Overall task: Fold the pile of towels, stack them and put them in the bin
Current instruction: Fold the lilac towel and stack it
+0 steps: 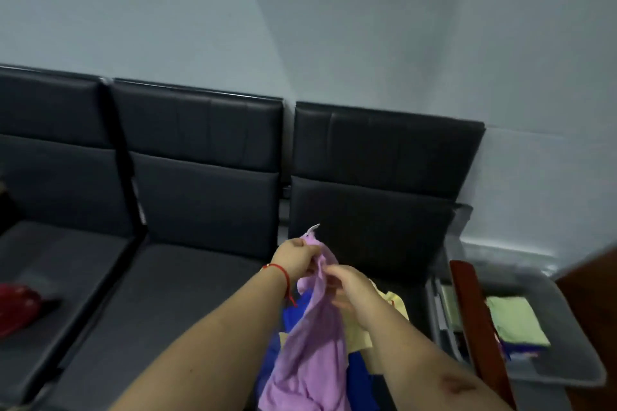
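Note:
A purple towel (310, 354) hangs between my two hands above the right seat of a black bench. My left hand (293, 259) grips its top corner, where a small white tag sticks up. My right hand (349, 287) pinches the towel's edge a little lower and to the right. Under it lies a pile of towels: a blue one (359, 374) and a pale yellow one (392, 307). To the right stands a clear plastic bin (574, 377) holding folded towels, a light green one (516, 320) on top.
The black bench (197, 280) runs along a pale wall, with its middle seat to the left of the pile. A red cloth item (20, 304) lies on the far left seat. A reddish-brown wooden bar (474, 310) crosses in front of the bin.

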The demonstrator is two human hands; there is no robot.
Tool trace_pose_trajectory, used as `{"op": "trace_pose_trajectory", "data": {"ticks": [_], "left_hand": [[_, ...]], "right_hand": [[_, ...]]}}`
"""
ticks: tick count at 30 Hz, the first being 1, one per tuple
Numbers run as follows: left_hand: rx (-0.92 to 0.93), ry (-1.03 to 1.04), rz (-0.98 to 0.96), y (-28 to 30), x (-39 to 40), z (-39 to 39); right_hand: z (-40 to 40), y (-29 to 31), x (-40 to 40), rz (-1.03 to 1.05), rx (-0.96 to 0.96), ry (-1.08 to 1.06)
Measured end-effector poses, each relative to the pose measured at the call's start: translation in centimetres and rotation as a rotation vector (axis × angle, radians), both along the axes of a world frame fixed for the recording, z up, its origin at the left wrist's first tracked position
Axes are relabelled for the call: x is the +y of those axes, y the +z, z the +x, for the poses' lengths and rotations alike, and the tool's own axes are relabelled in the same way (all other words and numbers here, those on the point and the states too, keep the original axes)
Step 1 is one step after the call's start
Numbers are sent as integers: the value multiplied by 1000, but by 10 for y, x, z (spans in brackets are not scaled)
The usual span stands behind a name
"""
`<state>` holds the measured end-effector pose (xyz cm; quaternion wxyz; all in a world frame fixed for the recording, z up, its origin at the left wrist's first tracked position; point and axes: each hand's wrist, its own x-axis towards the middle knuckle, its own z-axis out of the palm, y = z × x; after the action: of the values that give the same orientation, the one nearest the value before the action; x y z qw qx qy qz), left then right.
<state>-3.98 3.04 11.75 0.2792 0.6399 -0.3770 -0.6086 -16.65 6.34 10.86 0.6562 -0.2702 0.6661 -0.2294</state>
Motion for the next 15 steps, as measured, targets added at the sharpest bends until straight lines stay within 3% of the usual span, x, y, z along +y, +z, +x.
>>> {"op": "trace_pose_trajectory", "data": {"ticks": [8, 13, 15], "left_hand": [[85, 361, -119, 74, 31, 101], [187, 529, -137, 93, 42, 171], [238, 554, -162, 93, 38, 205]], "right_hand": [[114, 36, 10, -172, -6, 316], [187, 42, 20, -335, 358, 571], [212, 41, 16, -375, 407, 595]]}}
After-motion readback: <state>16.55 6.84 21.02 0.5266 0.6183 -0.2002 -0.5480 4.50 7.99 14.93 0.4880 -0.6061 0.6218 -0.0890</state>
